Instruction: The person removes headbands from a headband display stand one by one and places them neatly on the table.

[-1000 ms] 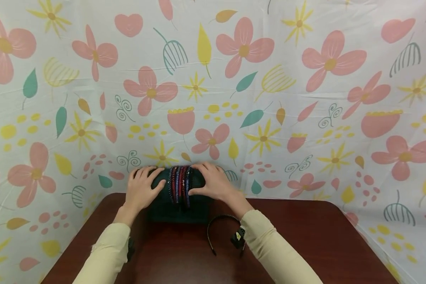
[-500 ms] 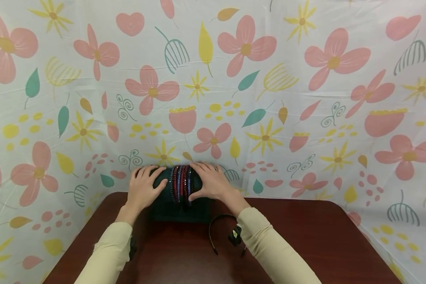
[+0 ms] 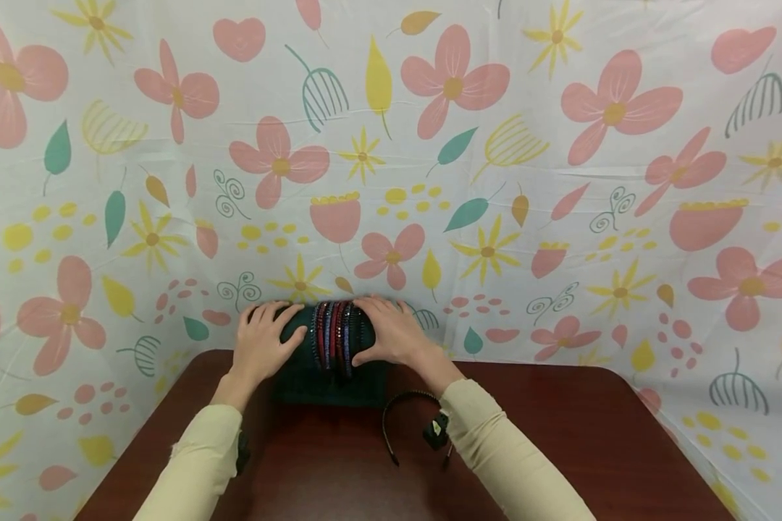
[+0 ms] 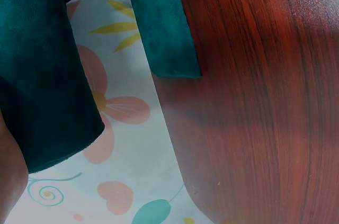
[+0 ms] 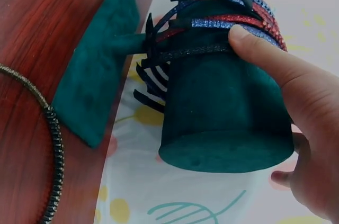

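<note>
Several headbands in red, blue and black glitter sit side by side round the padded roll of a dark green velvet display stand. My left hand holds the roll's left end, fingers over the top and thumb at the front. On the right end lies my right hand, its fingers reaching behind the roll. In the right wrist view the right thumb touches a blue glitter headband, and a black headband lies nearer the roll's end. The left wrist view shows the roll's bare left end.
A dark beaded headband lies on the brown wooden table, in front of the stand and partly hidden by the right forearm. Right behind the stand hangs a floral cloth.
My right hand has shifted slightly to the right along the roll, and a black headband now shows at the right of the bundle. The left hand keeps its place.
</note>
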`<state>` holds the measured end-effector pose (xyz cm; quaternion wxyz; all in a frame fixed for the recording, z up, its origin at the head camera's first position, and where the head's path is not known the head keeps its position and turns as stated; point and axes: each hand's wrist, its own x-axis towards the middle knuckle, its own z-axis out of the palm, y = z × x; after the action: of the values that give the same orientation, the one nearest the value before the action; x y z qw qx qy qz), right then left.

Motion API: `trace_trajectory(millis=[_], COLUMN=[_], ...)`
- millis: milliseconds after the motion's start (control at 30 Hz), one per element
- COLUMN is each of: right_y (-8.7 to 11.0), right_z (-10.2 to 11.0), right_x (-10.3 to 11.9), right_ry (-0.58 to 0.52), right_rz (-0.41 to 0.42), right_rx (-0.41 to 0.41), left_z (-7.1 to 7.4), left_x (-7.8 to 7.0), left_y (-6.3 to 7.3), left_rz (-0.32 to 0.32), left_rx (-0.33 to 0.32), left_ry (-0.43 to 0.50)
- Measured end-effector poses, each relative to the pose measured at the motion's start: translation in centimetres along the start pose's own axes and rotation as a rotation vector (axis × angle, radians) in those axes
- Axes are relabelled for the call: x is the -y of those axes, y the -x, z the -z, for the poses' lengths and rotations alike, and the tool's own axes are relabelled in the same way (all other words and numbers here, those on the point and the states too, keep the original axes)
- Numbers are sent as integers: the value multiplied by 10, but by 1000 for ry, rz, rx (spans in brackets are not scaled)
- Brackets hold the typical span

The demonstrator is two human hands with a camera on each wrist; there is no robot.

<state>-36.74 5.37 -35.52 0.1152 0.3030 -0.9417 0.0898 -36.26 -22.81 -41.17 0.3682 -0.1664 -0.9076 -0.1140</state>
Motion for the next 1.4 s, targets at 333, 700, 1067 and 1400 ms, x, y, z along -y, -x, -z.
trace_trajectory(millis=[333,700,1067,1400], right_y=[8,21,32,37], right_z=[2,5,10,10], right_x=[-10,-24,-36,-43], right_ry=[-6,-26,-110,-158], right_rz=[-4,-13,-18,5], right_rx=[-23,-55,-71,-105], left_z=[1,0,1,1], left_x=[1,0,-1,-1], left_y=[0,1,1,1], left_rz=[6,9,12,21], left_rx=[11,17,22,33], left_ry=[3,14,4,6])
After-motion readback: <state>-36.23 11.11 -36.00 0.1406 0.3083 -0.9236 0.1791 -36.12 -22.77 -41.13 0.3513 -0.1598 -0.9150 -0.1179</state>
